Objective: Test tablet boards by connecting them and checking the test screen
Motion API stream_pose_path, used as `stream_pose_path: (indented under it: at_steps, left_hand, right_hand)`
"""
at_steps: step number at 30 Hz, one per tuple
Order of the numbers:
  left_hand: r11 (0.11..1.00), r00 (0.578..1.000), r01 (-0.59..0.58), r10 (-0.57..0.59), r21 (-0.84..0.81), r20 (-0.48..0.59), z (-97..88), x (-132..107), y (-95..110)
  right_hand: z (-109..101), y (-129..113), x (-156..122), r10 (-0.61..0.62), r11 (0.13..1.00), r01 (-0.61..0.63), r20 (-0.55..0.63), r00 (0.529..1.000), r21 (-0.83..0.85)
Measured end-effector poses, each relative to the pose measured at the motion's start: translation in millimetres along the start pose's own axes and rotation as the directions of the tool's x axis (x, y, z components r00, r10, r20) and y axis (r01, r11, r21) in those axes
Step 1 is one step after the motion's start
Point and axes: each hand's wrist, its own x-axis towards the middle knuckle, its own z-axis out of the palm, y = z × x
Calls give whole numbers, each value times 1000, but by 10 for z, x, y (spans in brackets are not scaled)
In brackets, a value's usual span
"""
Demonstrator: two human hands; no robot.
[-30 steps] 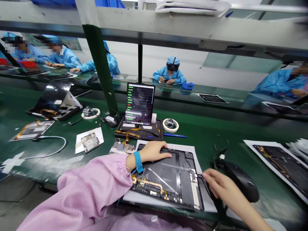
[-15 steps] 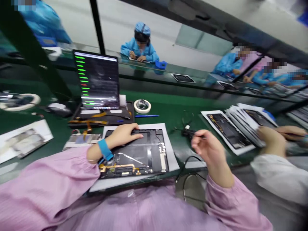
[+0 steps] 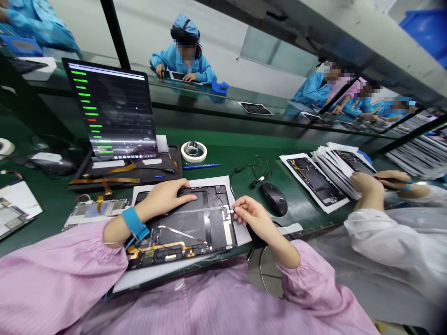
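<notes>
In the head view an opened tablet (image 3: 188,216) lies on a white sheet (image 3: 146,274), its inner boards, flex cables and orange ribbon showing. My left hand (image 3: 165,195) rests open and flat across its upper left part, thumb stretched out, a blue wrist strap (image 3: 134,222) on that wrist. At the tablet's right edge, my right hand (image 3: 254,216) is closed in a pinch on the small plug of a thin black cable (image 3: 233,182), next to a small board (image 3: 226,212). The fingers hide most of the plug.
A laptop-like screen (image 3: 115,111) stands behind left. Nearby are a tape roll (image 3: 194,151), a blue pen (image 3: 202,166), a mouse (image 3: 274,199) and a coiled cable (image 3: 260,180). A stack of tablet parts (image 3: 335,172) lies right, beside a co-worker's hands (image 3: 366,188).
My right hand has moved left from above the mouse to the tablet's right edge, bringing the cable's end there. My left hand stays on the tablet. The camera view has shifted.
</notes>
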Motion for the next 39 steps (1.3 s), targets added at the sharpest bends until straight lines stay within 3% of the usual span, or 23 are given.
stream_pose_path:
  at_steps: [5,7,9,11,13,15,17,19,21,22,24,25,27,30,33,39]
  left_hand:
    - [1000,1000,-9,9,-2,-8,-2,-11,11]
    - [1000,1000,-17,16,-16,-15,8,-16,13]
    - [999,1000,-22,21,-30,-18,25,-15,11]
    - [999,1000,-19,18,-37,-20,45,-10,5]
    - [999,1000,-20,19,-36,-15,61,-8,0]
    - [999,1000,-28,27,-28,-8,71,-11,-6]
    - [999,999,-36,36,-30,-1,78,-10,-18]
    - [999,1000,-31,31,-44,4,79,0,-32]
    - [998,1000,-20,20,-55,-3,74,7,-33]
    - [998,1000,-17,17,-58,-11,70,3,-23]
    - [998,999,-26,24,-55,-36,63,-16,13]
    - [998,998,-39,36,-53,-49,61,-23,31]
    - [997,995,-51,46,-52,-84,58,-16,47]
    - [999,992,-40,35,-36,-117,48,33,12]
    - [999,992,-31,29,-17,-125,32,55,-7]
    - [999,993,-40,38,-16,-113,8,35,28]
  right_hand:
    - [33,18,2,-49,997,49,-8,999,-59]
    - [58,-11,-38,-85,975,78,-25,996,-209]
    - [109,-42,-106,-170,859,119,-58,984,-498]
    - [199,-53,-182,-269,633,128,-62,961,-764]
    - [313,-44,-242,-287,457,93,-48,957,-885]
    - [405,-39,-268,-247,401,38,-68,967,-915]
    - [403,-58,-254,-220,429,26,-76,972,-903]
    - [244,-94,-218,-241,485,77,-49,969,-871]
    - [-74,-102,-191,-356,516,102,-105,929,-850]
    - [-271,-79,-187,-452,518,74,-200,869,-852]
    - [-676,40,-173,-625,474,-33,-363,691,-880]
    - [-860,132,-151,-659,431,-61,-360,661,-900]
    - [-1150,351,-60,-665,389,-33,-306,681,-921]
    - [-1369,618,106,-654,340,0,-237,718,-940]
    - [-1409,704,174,-681,328,-47,-271,680,-944]
    - [-1346,628,159,-645,335,-92,-299,703,-938]
